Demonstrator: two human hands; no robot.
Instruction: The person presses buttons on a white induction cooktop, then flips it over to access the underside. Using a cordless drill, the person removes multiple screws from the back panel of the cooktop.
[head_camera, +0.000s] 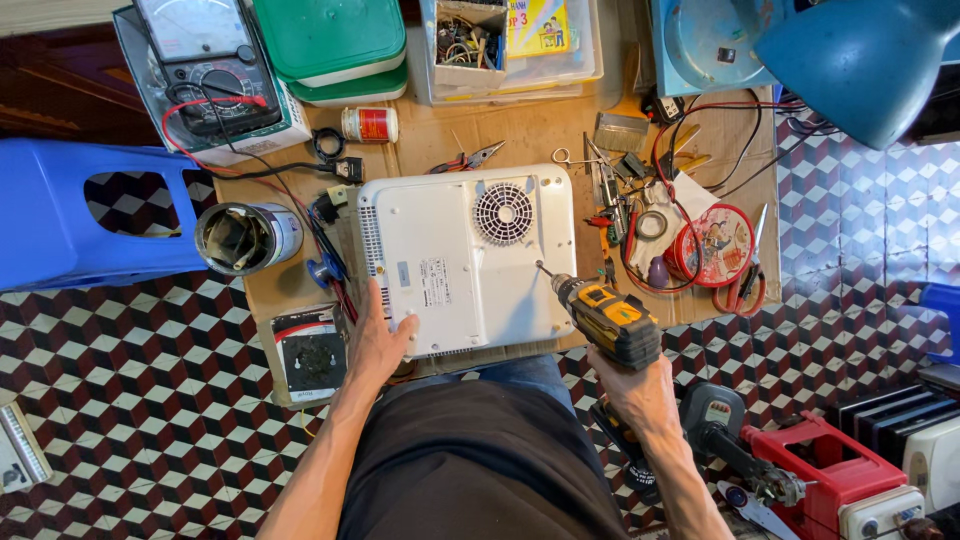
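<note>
I am driving a screw on the white appliance (465, 262), which lies underside up on the desk (520, 130). My right hand (640, 395) has its grip closed on the cordless drill (610, 318), bit angled down-left onto the casing. My left hand (378, 340) presses flat, fingers spread, on the near-left corner. Next, I judge, steady downward pressure.

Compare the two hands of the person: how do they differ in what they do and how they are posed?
The left hand lies flat and open on the near corner of the white appliance; the right hand is closed around the grip of the yellow and black power drill. The left hand holds nothing; the right hand points the drill's bit at the appliance's right side. Both are bare and reach over the cluttered table.
</note>
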